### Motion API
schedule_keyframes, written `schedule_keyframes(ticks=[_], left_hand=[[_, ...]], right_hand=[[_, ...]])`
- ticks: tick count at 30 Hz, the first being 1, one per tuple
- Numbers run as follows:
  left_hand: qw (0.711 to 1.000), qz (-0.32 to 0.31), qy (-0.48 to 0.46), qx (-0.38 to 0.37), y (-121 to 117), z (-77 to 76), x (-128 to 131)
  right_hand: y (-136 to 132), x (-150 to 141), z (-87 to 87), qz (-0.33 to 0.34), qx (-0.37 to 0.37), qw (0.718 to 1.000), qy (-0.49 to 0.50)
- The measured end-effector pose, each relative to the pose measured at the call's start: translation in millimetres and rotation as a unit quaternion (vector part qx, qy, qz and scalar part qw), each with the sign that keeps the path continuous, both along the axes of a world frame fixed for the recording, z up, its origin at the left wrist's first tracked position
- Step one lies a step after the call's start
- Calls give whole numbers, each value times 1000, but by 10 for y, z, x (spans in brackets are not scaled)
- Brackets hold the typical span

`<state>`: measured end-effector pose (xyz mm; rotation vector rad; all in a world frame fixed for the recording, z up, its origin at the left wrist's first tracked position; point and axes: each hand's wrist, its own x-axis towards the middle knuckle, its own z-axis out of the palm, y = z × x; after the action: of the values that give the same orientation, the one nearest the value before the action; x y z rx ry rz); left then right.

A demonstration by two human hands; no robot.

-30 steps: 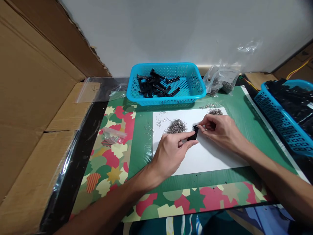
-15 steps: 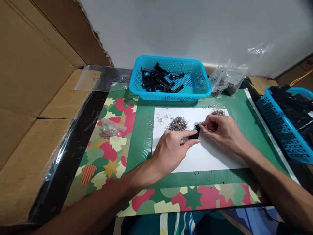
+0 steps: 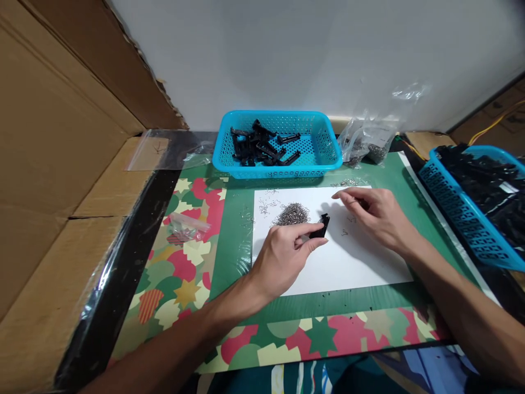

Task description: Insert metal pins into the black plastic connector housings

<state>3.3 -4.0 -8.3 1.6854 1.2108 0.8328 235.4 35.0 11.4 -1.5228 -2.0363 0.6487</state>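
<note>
My left hand [image 3: 287, 251] pinches a black plastic part [image 3: 322, 227] between thumb and fingers, holding it above the white paper [image 3: 348, 268]. My right hand [image 3: 375, 216] hovers to the right of the part, apart from it. Its fingers are curled together with the index finger pointing left; whatever they hold, if anything, is hidden. Just beyond my left hand lies a heap of small metal wire pieces [image 3: 293, 214]. A few loose wire pieces [image 3: 344, 232] rest on the paper between my hands.
At the back stands a blue basket [image 3: 283, 172] with several black parts [image 3: 262, 145]. Another blue basket [image 3: 471, 219], full of black pieces, is on the right. Plastic bags of metal pieces [image 3: 365, 148] sit behind the mat. Cardboard [image 3: 94, 197] borders the left side.
My right hand has drawn away from the black part, and the thin metal piece seen at its fingertips is no longer visible. My left hand still grips the part. The camera view has shifted slightly.
</note>
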Motion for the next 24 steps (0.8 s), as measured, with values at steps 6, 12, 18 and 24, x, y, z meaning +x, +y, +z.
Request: schedule_keyframes(ticks=[6,12,18,24], left_hand=[[999,-20,3,45,-11,-32,-11],[996,-37,32,77,-23,-22,-16],[996,-36,33,68,-30,-12,-20],[996,-35,35,73,-28,-19,-19]], right_hand=[[8,-10,-30,10,30,996,86],[69,-6,-59,-19,-101,972,211],[129,46,-93,23,-224,915,333],[119,65,-110,63,-171,951,251]])
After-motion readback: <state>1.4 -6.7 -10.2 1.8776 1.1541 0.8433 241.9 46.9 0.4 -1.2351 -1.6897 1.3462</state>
